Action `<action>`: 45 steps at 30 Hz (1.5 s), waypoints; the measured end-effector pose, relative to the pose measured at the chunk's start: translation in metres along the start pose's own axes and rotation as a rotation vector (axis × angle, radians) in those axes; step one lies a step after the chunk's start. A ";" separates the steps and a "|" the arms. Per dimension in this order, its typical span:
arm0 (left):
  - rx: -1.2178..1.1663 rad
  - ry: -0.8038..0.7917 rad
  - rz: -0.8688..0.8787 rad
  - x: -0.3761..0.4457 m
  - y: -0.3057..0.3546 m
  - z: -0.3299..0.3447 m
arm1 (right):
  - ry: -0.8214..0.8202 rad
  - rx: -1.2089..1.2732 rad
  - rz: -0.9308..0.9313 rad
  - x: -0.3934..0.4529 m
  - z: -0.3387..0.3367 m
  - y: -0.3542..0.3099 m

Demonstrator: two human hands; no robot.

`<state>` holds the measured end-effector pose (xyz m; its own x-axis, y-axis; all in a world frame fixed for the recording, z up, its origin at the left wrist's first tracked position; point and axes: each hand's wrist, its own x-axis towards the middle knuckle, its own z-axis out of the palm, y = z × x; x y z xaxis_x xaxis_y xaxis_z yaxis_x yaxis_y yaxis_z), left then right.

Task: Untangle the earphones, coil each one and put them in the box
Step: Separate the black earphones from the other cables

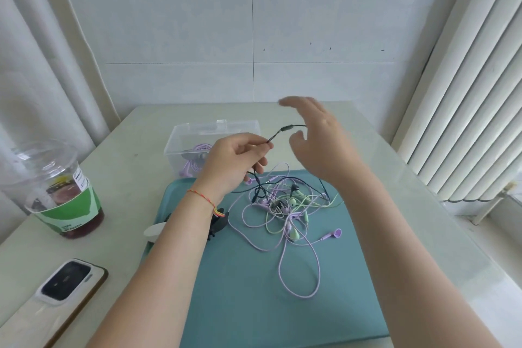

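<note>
A tangle of purple, green and black earphones lies on a teal tray. My left hand is raised above the tray and pinches the black earphone cable, which runs down into the tangle and across to my right hand. The right hand is blurred, with its fingers spread; the cable passes behind its palm. A clear plastic box stands behind the tray with a coiled purple earphone inside.
A plastic cup with a green label stands at the left. A phone lies at the front left. A black clip and a white tag sit on the tray's left edge. A radiator is on the right.
</note>
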<state>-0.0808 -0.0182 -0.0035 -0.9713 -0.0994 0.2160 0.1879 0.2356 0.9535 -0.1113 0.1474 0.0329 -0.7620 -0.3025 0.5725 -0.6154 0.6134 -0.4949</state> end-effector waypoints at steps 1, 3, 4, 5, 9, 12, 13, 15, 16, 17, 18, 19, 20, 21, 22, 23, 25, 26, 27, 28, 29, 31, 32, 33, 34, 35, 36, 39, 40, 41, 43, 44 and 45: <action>-0.013 -0.007 0.011 0.000 0.001 0.002 | -0.042 0.035 -0.048 -0.001 0.001 -0.005; -0.041 -0.014 0.038 -0.001 0.003 0.005 | -0.169 0.051 -0.048 -0.003 0.005 -0.011; -0.035 -0.021 0.062 -0.001 0.003 0.005 | -0.233 0.047 -0.008 -0.004 0.007 -0.011; -0.009 -0.025 0.085 0.000 0.001 0.004 | -0.291 0.037 0.043 -0.005 0.007 -0.011; 0.115 0.019 0.026 0.001 -0.005 0.005 | -0.387 -0.011 0.141 -0.003 0.000 -0.002; 0.168 0.052 -0.047 0.001 -0.009 0.002 | -0.348 -0.001 0.170 0.000 -0.005 0.005; 0.172 0.049 -0.070 0.001 -0.009 0.000 | -0.249 0.019 0.210 0.002 -0.005 0.009; 0.231 0.035 -0.096 0.002 -0.012 -0.003 | 0.063 0.089 0.337 0.006 -0.006 0.014; 0.275 0.030 -0.101 0.002 -0.014 -0.005 | 0.219 0.132 0.389 0.007 -0.009 0.015; 0.313 0.028 -0.110 0.003 -0.015 -0.006 | 0.341 0.176 0.418 0.007 -0.012 0.014; 0.348 0.021 -0.118 0.003 -0.016 -0.008 | 0.416 0.213 0.426 0.008 -0.015 0.014; 0.387 0.005 -0.124 0.004 -0.017 -0.009 | 0.440 0.230 0.419 0.008 -0.017 0.013; 0.426 -0.021 -0.128 0.004 -0.018 -0.009 | 0.412 0.231 0.402 0.009 -0.018 0.012; 0.451 -0.044 -0.124 0.004 -0.018 -0.007 | 0.344 0.225 0.380 0.009 -0.019 0.012; 0.455 -0.048 -0.111 0.003 -0.017 -0.005 | 0.244 0.225 0.356 0.008 -0.019 0.011; 0.435 -0.027 -0.090 0.003 -0.015 -0.002 | 0.126 0.231 0.328 0.007 -0.018 0.010; 0.296 0.046 -0.029 0.001 -0.008 0.002 | -0.113 0.231 0.257 0.004 -0.016 0.006; 0.179 0.047 -0.012 0.000 -0.004 0.003 | -0.209 0.227 0.222 0.002 -0.014 0.002; 0.059 0.002 -0.008 0.000 0.001 0.004 | -0.270 0.229 0.197 0.001 -0.011 0.000; -0.031 -0.069 -0.013 -0.002 0.006 0.005 | -0.295 0.239 0.185 0.001 -0.008 -0.003; -0.083 -0.139 -0.018 -0.003 0.009 0.007 | -0.284 0.259 0.188 0.001 -0.005 -0.003; -0.056 -0.193 -0.044 -0.005 0.006 0.008 | -0.167 0.320 0.267 0.004 -0.002 0.001; -0.009 -0.174 -0.062 -0.005 0.001 0.007 | -0.076 0.343 0.335 0.006 -0.003 0.005; 0.024 -0.138 -0.081 -0.003 -0.004 0.005 | 0.023 0.354 0.407 0.008 -0.005 0.012; 0.035 -0.086 -0.097 -0.001 -0.007 0.001 | 0.116 0.360 0.472 0.009 -0.008 0.018; 0.032 -0.025 -0.105 0.000 -0.010 -0.002 | 0.198 0.356 0.521 0.010 -0.011 0.024; 0.031 0.041 -0.109 0.002 -0.011 -0.005 | 0.266 0.343 0.552 0.009 -0.014 0.029; 0.030 0.181 -0.113 0.004 -0.013 -0.009 | 0.352 0.235 0.596 0.008 -0.021 0.039; 0.027 0.183 -0.115 0.004 -0.013 -0.009 | 0.320 0.178 0.599 0.008 -0.022 0.040; 0.024 0.165 -0.114 0.004 -0.014 -0.008 | 0.260 0.105 0.598 0.007 -0.023 0.040; 0.032 0.091 -0.099 0.004 -0.014 -0.007 | 0.120 -0.059 0.570 0.007 -0.019 0.037; 0.040 0.061 -0.090 0.003 -0.013 -0.005 | 0.069 -0.104 0.525 0.007 -0.016 0.034; 0.042 0.043 -0.082 0.003 -0.012 -0.003 | 0.040 -0.115 0.459 0.006 -0.014 0.030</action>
<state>-0.0854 -0.0241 -0.0139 -0.9759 -0.1612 0.1468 0.1004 0.2656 0.9589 -0.1315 0.1737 0.0308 -0.9401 0.0456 0.3378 -0.1891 0.7549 -0.6280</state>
